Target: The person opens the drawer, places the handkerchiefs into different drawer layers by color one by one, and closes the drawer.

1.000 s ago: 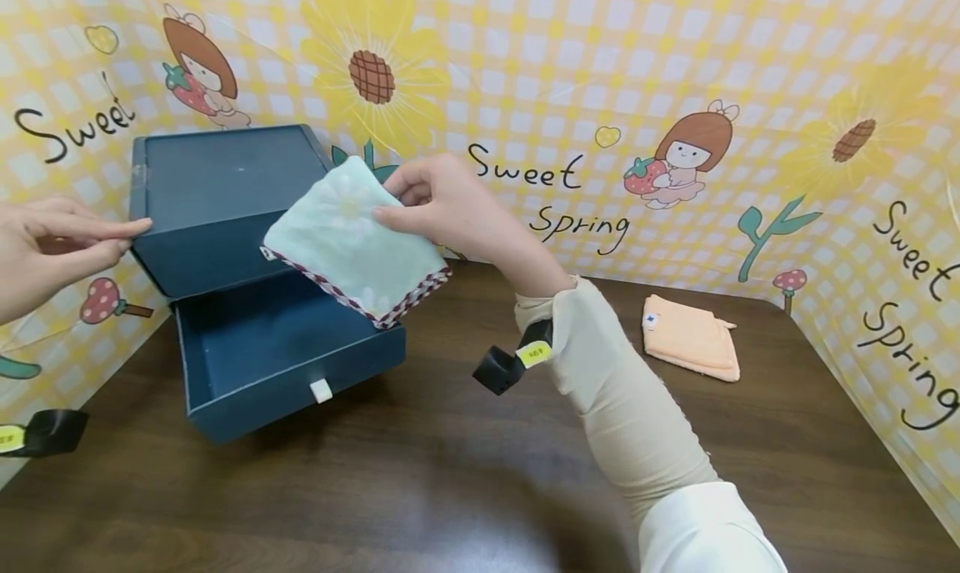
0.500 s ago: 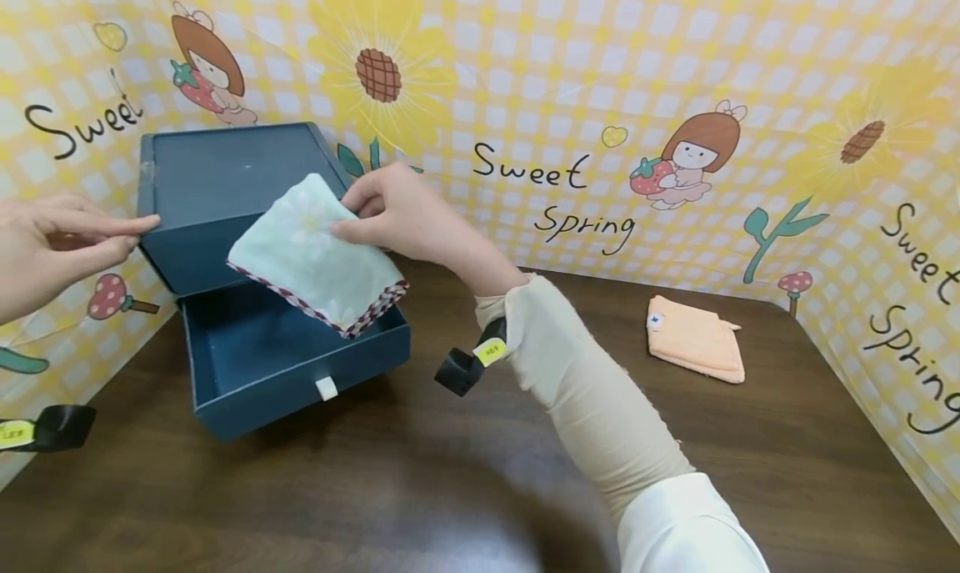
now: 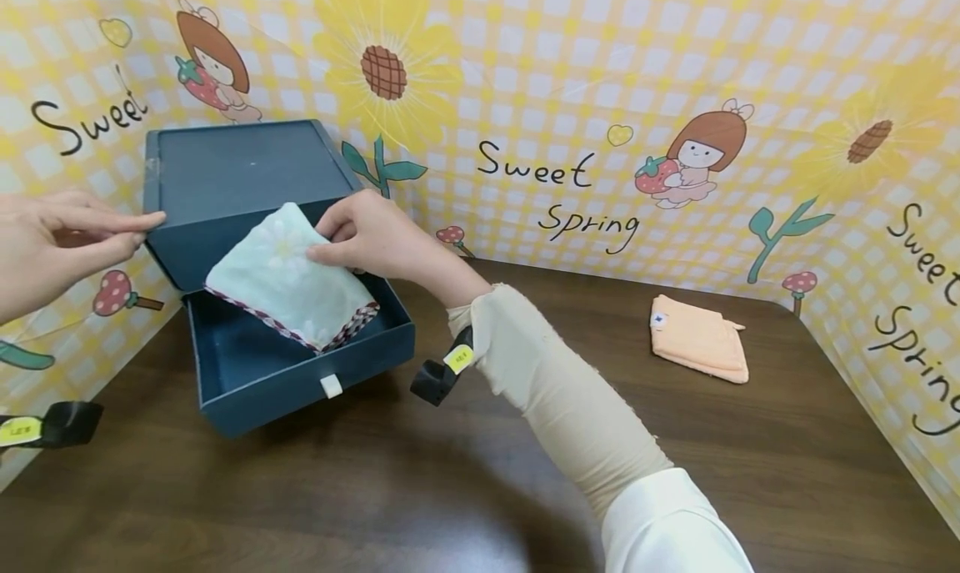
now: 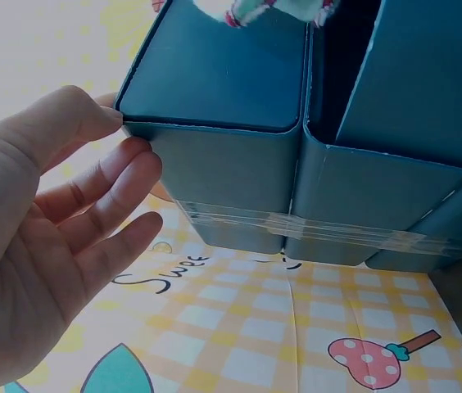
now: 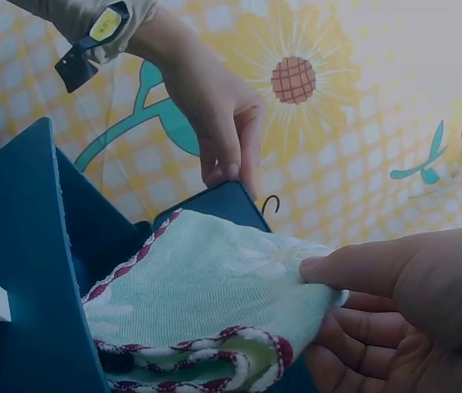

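You are at a dark wood-look table closed in on the left, back and right by hung yellow-and-white checked cloth, printed with sunflowers, cartoon girls and the words "Sweet Spring". Your wrists carry black cameras, so this looks like a small screened-off recording corner. The cloth hides the room beyond, and you cannot tell its kind.

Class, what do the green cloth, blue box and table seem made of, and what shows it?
Green cloth: soft, matt textile, perhaps cotton; fine ribbed texture and pliant folds.
Blue box: probably coated board, smooth with low sheen; pale worn edges.
Table: wood or wood-look laminate, somewhat glossy; brown grain and soft reflections, though which is unclear.
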The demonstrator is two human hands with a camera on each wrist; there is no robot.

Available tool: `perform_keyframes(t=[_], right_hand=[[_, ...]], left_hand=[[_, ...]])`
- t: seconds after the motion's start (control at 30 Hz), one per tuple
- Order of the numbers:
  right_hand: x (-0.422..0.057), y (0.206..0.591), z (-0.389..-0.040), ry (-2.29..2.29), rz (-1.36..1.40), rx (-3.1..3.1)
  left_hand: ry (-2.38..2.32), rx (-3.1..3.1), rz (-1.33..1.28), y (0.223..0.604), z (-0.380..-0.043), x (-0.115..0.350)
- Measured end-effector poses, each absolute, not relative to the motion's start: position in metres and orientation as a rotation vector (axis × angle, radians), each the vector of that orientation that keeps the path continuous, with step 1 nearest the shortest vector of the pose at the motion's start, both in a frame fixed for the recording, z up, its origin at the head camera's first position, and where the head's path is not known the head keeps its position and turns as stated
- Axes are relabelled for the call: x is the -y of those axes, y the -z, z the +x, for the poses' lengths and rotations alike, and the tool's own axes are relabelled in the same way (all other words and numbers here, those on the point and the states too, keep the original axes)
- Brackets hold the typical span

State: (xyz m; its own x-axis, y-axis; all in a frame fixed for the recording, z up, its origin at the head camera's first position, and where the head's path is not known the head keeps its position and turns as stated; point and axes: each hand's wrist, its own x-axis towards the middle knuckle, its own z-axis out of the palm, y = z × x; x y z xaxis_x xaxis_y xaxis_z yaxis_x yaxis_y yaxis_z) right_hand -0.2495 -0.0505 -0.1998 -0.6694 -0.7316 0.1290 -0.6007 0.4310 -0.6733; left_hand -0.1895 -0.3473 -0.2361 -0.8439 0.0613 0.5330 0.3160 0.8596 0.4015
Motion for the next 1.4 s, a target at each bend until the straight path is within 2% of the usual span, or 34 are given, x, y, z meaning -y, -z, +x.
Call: perform_keyframes(t=[0.53, 1.4], right_hand=[[0.060, 0.227, -0.266, 1.054, -1.094, -2.376], [0.061, 0.243, -0.279, 0.724, -1.068, -2.336]], left_hand=[[0.666, 2.529, -0.270, 0.227, -0.182, 0.336], [0.665, 2.534, -0.268, 0.231, -0.183, 0.340]])
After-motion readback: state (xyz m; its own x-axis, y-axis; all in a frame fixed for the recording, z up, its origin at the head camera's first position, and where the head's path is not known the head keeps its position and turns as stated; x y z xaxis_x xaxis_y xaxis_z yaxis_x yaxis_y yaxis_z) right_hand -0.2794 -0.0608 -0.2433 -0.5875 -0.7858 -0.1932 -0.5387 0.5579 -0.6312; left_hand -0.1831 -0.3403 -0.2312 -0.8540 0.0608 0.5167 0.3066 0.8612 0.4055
